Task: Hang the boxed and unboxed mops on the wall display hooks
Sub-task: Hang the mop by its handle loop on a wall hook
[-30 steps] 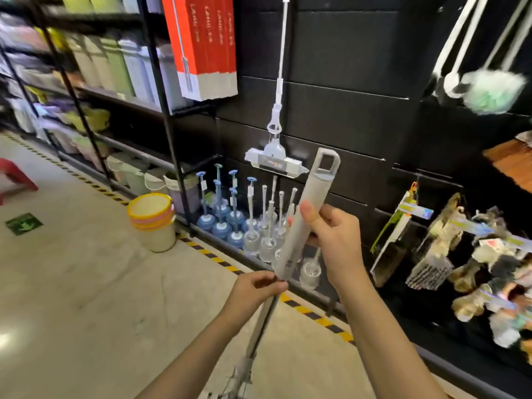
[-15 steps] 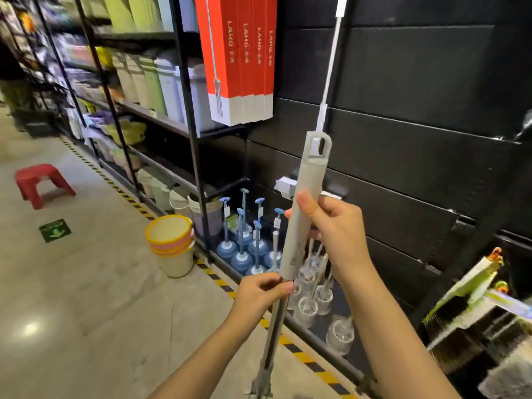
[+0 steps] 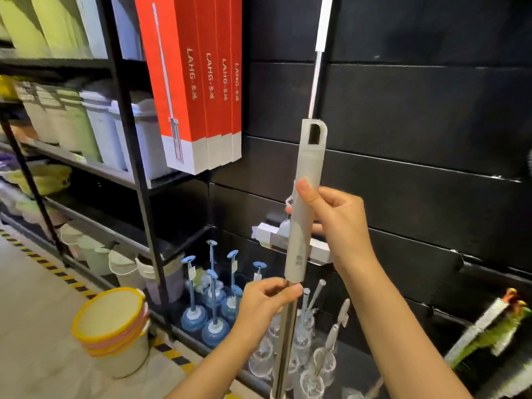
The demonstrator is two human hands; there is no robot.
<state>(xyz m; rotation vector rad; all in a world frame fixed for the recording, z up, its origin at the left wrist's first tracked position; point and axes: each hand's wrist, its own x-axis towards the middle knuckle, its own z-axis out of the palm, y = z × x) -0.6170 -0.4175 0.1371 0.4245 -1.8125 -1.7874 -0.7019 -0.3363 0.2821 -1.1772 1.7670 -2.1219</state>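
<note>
While the mop stands nearly upright in the middle of the view, both hands are on it. Right hand is wrapped around the grey grip, thumb pressed on the front. Left hand pinches the shiny pole right under the grip, toward 6 o'clock. Red mop boxes hang at 10 o'clock, against the black wall.

Both bare forearms reach up from the lower edge of view. The right hand is raised higher, its thumb and fingers wrapped round the mop handle. The left hand sits just below that handle's grey grip, pinching the metal shaft.
</note>
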